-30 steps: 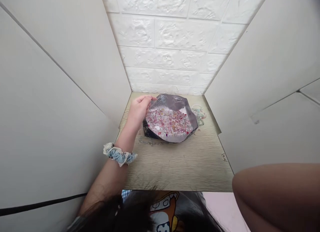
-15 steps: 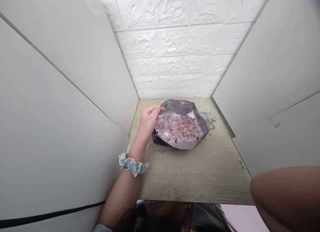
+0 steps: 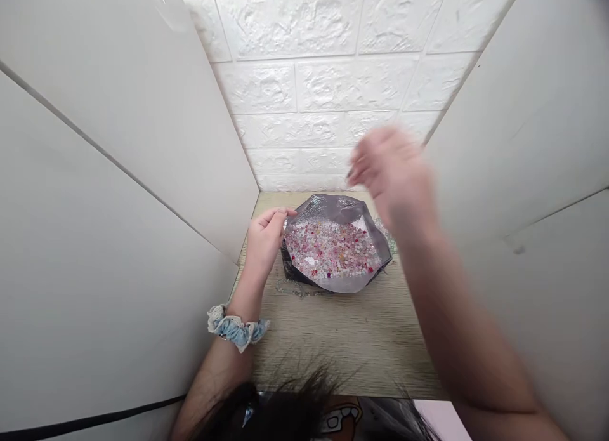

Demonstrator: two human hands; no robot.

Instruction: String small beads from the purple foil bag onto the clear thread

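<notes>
An open dark grey bag (image 3: 328, 203) full of small pink, white, clear and red beads (image 3: 333, 245) lies on the wooden shelf. My left hand (image 3: 265, 238) is closed in a pinch at the bag's upper left edge; what sits between thumb and finger is too small to make out. A light blue scrunchie with white lace (image 3: 238, 329) circles that wrist. Raised above the far right side of the bag, my right hand (image 3: 392, 174) is blurred by motion, its fingers bent and their grip unclear.
Strung beads (image 3: 297, 289) lie along the bag's front left, and more greenish strands (image 3: 391, 239) show partly behind my right arm. White panels (image 3: 143, 105) wall in the shelf on both sides, with a white brick-pattern wall (image 3: 295, 41) behind. Dark hair (image 3: 285, 409) hangs in the foreground.
My right hand has come up from the lower right to above the bag. My left hand, still pinched, has shifted left to the bag's edge. The view has moved slightly.
</notes>
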